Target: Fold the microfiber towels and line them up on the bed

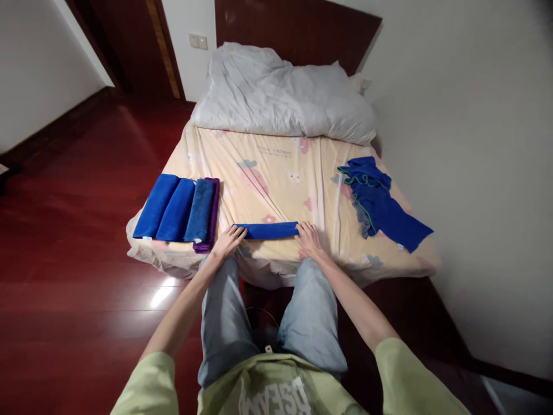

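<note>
A blue towel [271, 230], folded into a narrow strip, lies crosswise near the front edge of the bed. My left hand [230, 238] grips its left end, the fingers curled over the corner. At the opposite end, my right hand [307, 237] holds the towel with fingers bent over it. To the left of my left hand lie several folded towels side by side: bright blue ones [156, 206], a duller blue one [199, 208] and a purple one [213, 222] at the right of the row. Crumpled blue cloths [375, 202] with green edging lie at the right.
The bed's patterned sheet [285, 173] spreads under everything. A bunched white quilt [285, 98] sits at the head, before a dark headboard [294, 29]. A wall [475, 173] runs along the right side, and dark red floor [78, 242] stretches along the left.
</note>
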`<action>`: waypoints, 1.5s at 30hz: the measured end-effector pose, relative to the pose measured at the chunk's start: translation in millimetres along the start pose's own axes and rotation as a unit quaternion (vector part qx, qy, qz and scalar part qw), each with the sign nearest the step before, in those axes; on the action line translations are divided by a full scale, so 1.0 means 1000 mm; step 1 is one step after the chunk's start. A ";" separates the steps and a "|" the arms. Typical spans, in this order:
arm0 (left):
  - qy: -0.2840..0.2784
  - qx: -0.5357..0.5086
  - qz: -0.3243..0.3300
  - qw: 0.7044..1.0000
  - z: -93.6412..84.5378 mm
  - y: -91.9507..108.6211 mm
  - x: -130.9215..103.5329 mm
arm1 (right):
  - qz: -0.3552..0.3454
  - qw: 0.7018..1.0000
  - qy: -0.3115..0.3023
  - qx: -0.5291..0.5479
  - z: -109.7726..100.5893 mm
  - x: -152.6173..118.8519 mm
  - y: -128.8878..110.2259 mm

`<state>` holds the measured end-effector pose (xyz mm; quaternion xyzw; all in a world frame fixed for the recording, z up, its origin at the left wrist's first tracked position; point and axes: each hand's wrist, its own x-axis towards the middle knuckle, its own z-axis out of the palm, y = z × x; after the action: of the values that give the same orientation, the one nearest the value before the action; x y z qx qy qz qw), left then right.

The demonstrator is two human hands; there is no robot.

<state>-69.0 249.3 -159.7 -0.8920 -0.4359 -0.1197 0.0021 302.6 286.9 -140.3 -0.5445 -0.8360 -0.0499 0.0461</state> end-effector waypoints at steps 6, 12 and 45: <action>0.117 -0.044 -0.107 0.986 -0.026 0.003 -0.106 | -0.116 0.991 0.044 0.054 -0.040 0.124 -0.067; 0.181 -0.031 -0.257 0.949 -0.032 -0.037 -0.167 | -0.230 0.948 0.069 0.207 -0.026 0.282 -0.216; 0.072 -0.023 -0.346 0.935 -0.017 0.142 -0.107 | 0.419 0.853 0.228 0.211 0.032 -0.151 0.146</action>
<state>-25.2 75.7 -151.7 -0.6748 -0.7134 -0.1867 -0.0282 496.3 212.7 -186.6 -0.7937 -0.4852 0.0290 0.3658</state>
